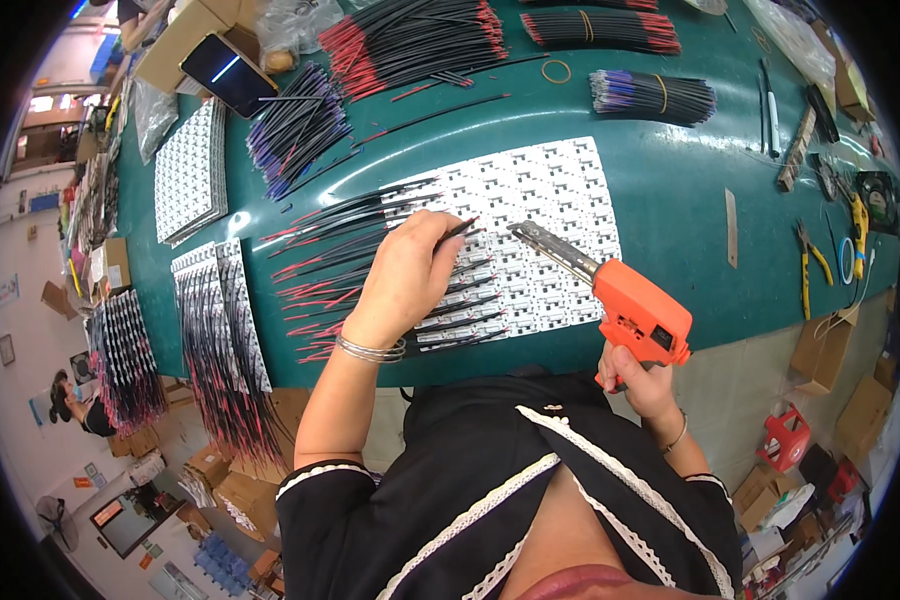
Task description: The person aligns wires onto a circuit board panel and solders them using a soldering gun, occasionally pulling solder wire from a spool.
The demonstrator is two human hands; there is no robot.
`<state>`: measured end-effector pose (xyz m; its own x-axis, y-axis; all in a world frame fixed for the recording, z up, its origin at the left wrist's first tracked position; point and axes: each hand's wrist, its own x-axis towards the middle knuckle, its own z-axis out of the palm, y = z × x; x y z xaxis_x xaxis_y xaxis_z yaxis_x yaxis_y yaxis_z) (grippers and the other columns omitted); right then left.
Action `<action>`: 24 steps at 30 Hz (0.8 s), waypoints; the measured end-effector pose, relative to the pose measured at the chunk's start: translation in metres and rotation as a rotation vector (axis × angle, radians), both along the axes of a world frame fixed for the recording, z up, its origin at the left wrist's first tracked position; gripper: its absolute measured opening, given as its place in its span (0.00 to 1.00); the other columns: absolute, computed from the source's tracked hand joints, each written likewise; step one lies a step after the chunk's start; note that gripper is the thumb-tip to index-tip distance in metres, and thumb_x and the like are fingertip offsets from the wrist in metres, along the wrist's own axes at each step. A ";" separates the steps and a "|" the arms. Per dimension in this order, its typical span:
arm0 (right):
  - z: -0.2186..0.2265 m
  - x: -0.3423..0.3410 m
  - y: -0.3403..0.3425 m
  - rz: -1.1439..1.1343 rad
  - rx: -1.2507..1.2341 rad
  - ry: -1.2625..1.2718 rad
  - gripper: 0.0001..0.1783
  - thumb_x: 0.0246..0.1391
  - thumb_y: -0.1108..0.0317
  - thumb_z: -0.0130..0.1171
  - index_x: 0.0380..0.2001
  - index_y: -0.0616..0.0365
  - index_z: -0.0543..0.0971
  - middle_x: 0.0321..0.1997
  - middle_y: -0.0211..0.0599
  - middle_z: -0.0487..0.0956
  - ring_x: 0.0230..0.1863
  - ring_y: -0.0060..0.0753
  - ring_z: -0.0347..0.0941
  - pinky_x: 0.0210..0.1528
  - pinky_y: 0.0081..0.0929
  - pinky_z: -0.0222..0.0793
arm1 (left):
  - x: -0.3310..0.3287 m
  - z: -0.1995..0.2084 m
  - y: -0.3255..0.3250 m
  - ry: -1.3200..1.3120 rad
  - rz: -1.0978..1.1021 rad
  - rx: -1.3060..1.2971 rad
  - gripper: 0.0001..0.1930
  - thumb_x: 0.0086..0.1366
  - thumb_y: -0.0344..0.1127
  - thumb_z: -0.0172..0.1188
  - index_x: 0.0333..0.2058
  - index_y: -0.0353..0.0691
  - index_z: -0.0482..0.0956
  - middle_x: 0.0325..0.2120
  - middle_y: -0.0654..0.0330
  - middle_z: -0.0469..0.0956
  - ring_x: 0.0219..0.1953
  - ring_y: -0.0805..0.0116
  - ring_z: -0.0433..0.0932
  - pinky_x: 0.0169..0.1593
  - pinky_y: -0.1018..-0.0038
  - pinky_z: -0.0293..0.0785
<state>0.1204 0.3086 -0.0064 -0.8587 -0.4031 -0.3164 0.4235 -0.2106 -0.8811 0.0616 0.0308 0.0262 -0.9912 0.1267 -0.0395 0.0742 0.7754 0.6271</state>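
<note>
Right hand (642, 382): wrapped round handle of orange soldering gun (646, 308) | gun: over white board sheet's (568, 190) right part, long axis slanting, nose pointing far-left | left hand (408, 268): thumb and fingers pinched on black wire (456, 232), its end pointing far-right above sheet | beyond: wire bundles (415, 45), green table (670, 185)

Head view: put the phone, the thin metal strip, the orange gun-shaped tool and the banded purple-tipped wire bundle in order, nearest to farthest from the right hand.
1. Orange gun-shaped tool: held in the right hand.
2. Thin metal strip: ahead, to the hand's right.
3. Banded purple-tipped wire bundle: farther ahead, nearly straight up the picture.
4. Phone: far upper left.
</note>
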 end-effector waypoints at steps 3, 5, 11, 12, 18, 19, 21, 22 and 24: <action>0.001 -0.001 -0.005 0.008 0.050 0.012 0.19 0.53 0.62 0.50 0.41 0.68 0.66 0.14 0.30 0.66 0.13 0.18 0.62 0.16 0.16 0.60 | 0.000 -0.009 0.003 0.000 0.088 0.067 0.08 0.51 0.28 0.58 0.30 0.31 0.74 0.26 0.53 0.74 0.26 0.61 0.74 0.30 0.73 0.69; 0.002 -0.003 -0.008 0.011 0.090 0.008 0.16 0.53 0.61 0.50 0.36 0.66 0.68 0.14 0.28 0.66 0.13 0.17 0.62 0.16 0.15 0.59 | -0.001 -0.011 0.004 -0.049 0.132 0.087 0.08 0.50 0.28 0.59 0.29 0.32 0.74 0.25 0.54 0.75 0.24 0.63 0.74 0.29 0.75 0.69; 0.007 -0.008 -0.012 0.050 0.108 0.031 0.14 0.54 0.60 0.49 0.32 0.62 0.68 0.14 0.28 0.67 0.14 0.17 0.63 0.16 0.14 0.59 | -0.003 -0.016 0.007 -0.014 0.098 0.014 0.05 0.48 0.27 0.59 0.26 0.33 0.75 0.21 0.56 0.74 0.21 0.66 0.73 0.25 0.75 0.68; 0.008 -0.009 -0.013 0.050 0.108 0.030 0.14 0.54 0.60 0.49 0.32 0.62 0.68 0.14 0.28 0.67 0.14 0.17 0.63 0.16 0.14 0.59 | -0.003 -0.018 0.007 0.005 0.083 0.002 0.05 0.49 0.27 0.58 0.26 0.33 0.75 0.22 0.55 0.74 0.22 0.60 0.73 0.27 0.71 0.69; 0.006 -0.009 -0.013 0.067 0.115 0.013 0.13 0.55 0.61 0.48 0.32 0.62 0.68 0.14 0.27 0.67 0.14 0.16 0.63 0.16 0.14 0.60 | -0.003 -0.023 0.007 0.034 0.054 0.011 0.05 0.49 0.28 0.58 0.25 0.34 0.74 0.22 0.54 0.72 0.25 0.54 0.73 0.30 0.66 0.69; 0.006 -0.010 -0.014 0.074 0.115 0.017 0.12 0.55 0.61 0.48 0.32 0.62 0.68 0.14 0.27 0.67 0.14 0.16 0.63 0.16 0.14 0.60 | -0.003 -0.023 0.007 0.034 0.052 0.004 0.05 0.49 0.27 0.58 0.25 0.34 0.74 0.22 0.54 0.72 0.25 0.54 0.72 0.30 0.66 0.69; 0.006 -0.011 -0.014 0.081 0.116 0.021 0.12 0.55 0.62 0.48 0.32 0.61 0.68 0.14 0.27 0.67 0.14 0.16 0.63 0.16 0.14 0.60 | -0.003 -0.023 0.008 0.041 0.049 -0.004 0.05 0.49 0.27 0.58 0.25 0.34 0.74 0.22 0.54 0.72 0.25 0.54 0.72 0.30 0.66 0.69; 0.006 -0.011 -0.014 0.087 0.121 0.017 0.12 0.55 0.62 0.48 0.32 0.61 0.68 0.14 0.27 0.67 0.14 0.16 0.63 0.16 0.14 0.60 | -0.003 -0.023 0.008 0.048 0.046 -0.012 0.05 0.49 0.27 0.58 0.25 0.34 0.74 0.22 0.54 0.72 0.25 0.54 0.72 0.29 0.66 0.69; 0.004 -0.010 -0.014 0.093 0.127 0.012 0.12 0.55 0.62 0.48 0.32 0.61 0.67 0.14 0.27 0.67 0.14 0.16 0.63 0.16 0.14 0.60 | -0.003 -0.023 0.008 0.046 0.048 -0.017 0.05 0.48 0.27 0.58 0.25 0.34 0.74 0.21 0.54 0.71 0.25 0.54 0.72 0.29 0.66 0.68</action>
<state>0.1100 0.2949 -0.0022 -0.8235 -0.4385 -0.3600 0.4255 -0.0577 -0.9031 0.0588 0.0391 0.0030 -0.9969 0.0783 0.0049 0.0650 0.7895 0.6103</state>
